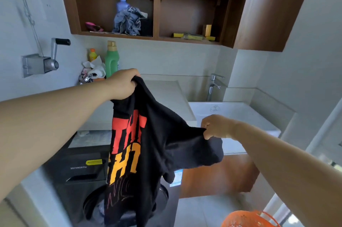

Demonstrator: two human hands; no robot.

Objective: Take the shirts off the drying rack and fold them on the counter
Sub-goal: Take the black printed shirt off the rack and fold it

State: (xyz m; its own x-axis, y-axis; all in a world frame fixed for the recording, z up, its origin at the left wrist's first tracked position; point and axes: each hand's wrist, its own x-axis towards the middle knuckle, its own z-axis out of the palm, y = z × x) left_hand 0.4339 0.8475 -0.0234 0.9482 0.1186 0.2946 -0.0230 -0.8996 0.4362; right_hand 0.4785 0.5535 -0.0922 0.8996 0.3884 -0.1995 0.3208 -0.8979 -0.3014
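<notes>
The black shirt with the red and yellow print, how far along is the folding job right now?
Done: the black shirt is off any rack; none shows here. In hand: the left hand grips its top edge and the right hand pinches another part, so it hangs in the air in front of the washing machine. Left: laying it on the counter, which holds no folded shirts, and folding it.

Left hand [123,83] raised, right hand [217,126] lower, fingers apparently clenched.
</notes>
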